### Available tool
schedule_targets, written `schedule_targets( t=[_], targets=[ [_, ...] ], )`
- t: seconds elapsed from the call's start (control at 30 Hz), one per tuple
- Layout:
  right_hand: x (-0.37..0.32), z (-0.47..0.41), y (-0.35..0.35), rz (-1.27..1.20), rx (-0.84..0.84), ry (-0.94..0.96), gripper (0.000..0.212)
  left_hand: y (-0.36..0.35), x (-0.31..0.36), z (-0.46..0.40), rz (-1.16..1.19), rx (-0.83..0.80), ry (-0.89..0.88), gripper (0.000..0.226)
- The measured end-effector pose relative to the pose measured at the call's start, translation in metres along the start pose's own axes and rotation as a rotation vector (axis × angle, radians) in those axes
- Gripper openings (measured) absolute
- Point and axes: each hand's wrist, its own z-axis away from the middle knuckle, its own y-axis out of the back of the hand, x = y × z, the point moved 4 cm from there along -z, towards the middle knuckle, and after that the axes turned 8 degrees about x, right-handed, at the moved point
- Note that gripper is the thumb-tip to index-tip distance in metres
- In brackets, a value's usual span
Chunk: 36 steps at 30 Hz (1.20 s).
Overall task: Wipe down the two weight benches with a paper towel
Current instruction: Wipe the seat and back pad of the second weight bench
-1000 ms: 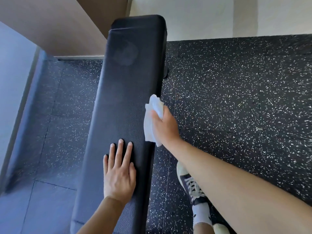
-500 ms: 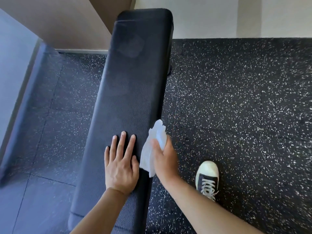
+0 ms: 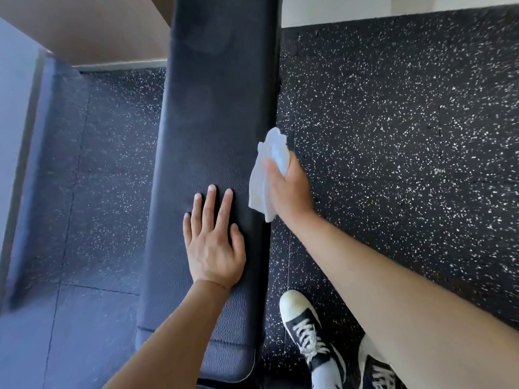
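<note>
The long black padded tabletop (image 3: 213, 130) runs past the top edge, so its far end is cut off, and its legs are hidden beneath the pad. The right hand (image 3: 289, 189) covers part of the crumpled white paper towel (image 3: 266, 175); its fingers are out of sight, probably curled over the side. The black-and-white laced sneaker (image 3: 309, 335) is cropped by the bottom edge.

left hand (image 3: 214, 242) flat, right hand (image 3: 289, 189) gripping.

bench (image 3: 207, 130) black, pebbled grain. towel (image 3: 264, 181) white. floor (image 3: 393, 136) black w/ white speckles. shoe (image 3: 306, 329) black, white toe cap + white laces. wall (image 3: 92, 26) tan.
</note>
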Motion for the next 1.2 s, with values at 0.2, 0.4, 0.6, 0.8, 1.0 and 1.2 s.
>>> schedule_targets(
  t=[0.2,0.4,0.6,0.8,1.0,1.2],
  targets=[
    [0.059,0.101,0.012,-0.042,0.014,-0.045,0.018,0.0,-0.002,0.002,0.015,0.0,0.008,0.071],
    [0.101,0.193,0.028,-0.045,-0.033,-0.101,0.033,0.0,-0.002,0.001,0.002,0.039,-0.015,0.07],
    [0.076,0.126,0.017,-0.139,-0.007,-0.103,0.018,0.003,0.0,0.002,0.037,0.05,-0.002,0.069],
    [0.065,0.107,0.012,-0.055,0.03,0.035,0.02,0.01,0.004,0.006,0.065,0.071,0.017,0.064],
    [0.117,0.219,0.034,0.069,-0.125,-0.027,0.022,0.02,-0.001,0.052,0.11,0.098,0.164,0.06],
    [0.121,0.222,0.036,0.21,-0.142,0.137,0.015,0.027,-0.022,0.113,0.051,0.023,0.127,0.063]
  ],
)
